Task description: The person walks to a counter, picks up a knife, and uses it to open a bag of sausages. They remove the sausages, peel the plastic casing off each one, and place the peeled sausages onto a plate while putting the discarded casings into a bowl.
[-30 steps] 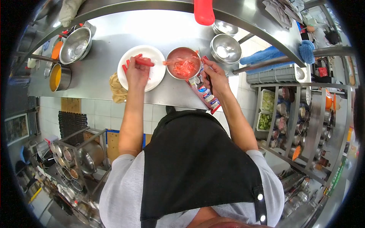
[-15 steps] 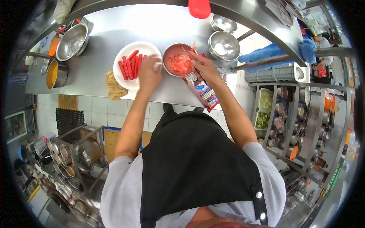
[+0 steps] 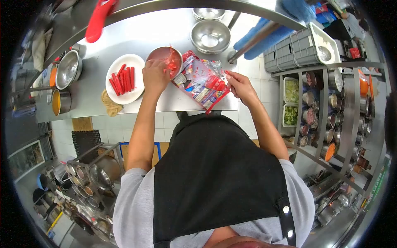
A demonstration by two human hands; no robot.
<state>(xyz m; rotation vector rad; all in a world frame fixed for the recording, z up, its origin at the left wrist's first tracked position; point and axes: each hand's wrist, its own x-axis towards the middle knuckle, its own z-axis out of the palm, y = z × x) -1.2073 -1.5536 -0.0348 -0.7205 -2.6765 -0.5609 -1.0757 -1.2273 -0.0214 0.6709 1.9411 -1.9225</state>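
Observation:
My left hand [image 3: 156, 77] reaches over the near left rim of a metal bowl [image 3: 154, 53], its fingers curled down and their tips hidden. Red and pale shreds [image 3: 173, 64] lie in the bowl's right part, one strip standing up. To the left, several red sticks [image 3: 122, 79] lie on a white plate [image 3: 137, 68]. A printed red and clear plastic bag [image 3: 202, 84] rests to the right of the bowl. Beside the bag's right edge, my right hand [image 3: 243, 87] is closed around a slim tool, with a dark bit showing below the palm.
Stacked metal bowls [image 3: 211, 35] stand at the back right. A tan cloth [image 3: 111, 103] sits by the plate. At left are a steel bowl [image 3: 68, 70] and a pot of yellow liquid [image 3: 61, 101]. A shelf edge [image 3: 173, 5] crosses overhead, with a red handle [image 3: 96, 29] hanging down.
My right hand has moved right, away from the bowl to the bag's far edge. My left hand has gone from beside the plate to over the bowl. The camera view has turned.

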